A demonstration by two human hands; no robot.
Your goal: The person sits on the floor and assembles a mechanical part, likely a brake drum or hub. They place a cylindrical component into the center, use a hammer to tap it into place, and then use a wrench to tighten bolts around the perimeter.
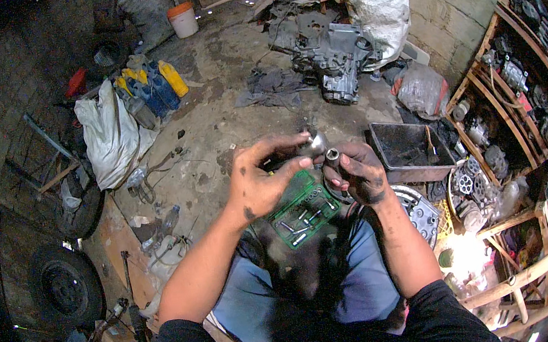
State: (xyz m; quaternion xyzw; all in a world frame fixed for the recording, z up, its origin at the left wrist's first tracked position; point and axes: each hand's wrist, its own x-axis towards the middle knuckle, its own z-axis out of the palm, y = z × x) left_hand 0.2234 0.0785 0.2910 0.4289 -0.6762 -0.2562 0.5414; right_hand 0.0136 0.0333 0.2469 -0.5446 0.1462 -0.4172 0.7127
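My left hand (pixel 264 172), smudged with black grease, grips a shiny rounded metal part (pixel 315 145) between thumb and fingers. Close beside it, my right hand (pixel 361 174) is closed on a dark cylindrical socket (pixel 332 155), its open end facing up. The two pieces are nearly together; whether they touch I cannot tell. Below my hands, between my knees, lies an opened green socket set case (pixel 292 237) with several small sockets and bright metal tool pieces in it. My wrists partly frame the case, and the far part of its lid is partly hidden behind my left hand.
A black rectangular tray (pixel 414 173) with a brush (pixel 430 142) stands to the right. Ahead sits a gearbox-like metal assembly (pixel 335 57). Wooden shelves (pixel 479 92) with parts line the right. At left are a white sack (pixel 110 135) and a tyre (pixel 65 284). A bright lamp (pixel 464 256) glows lower right.
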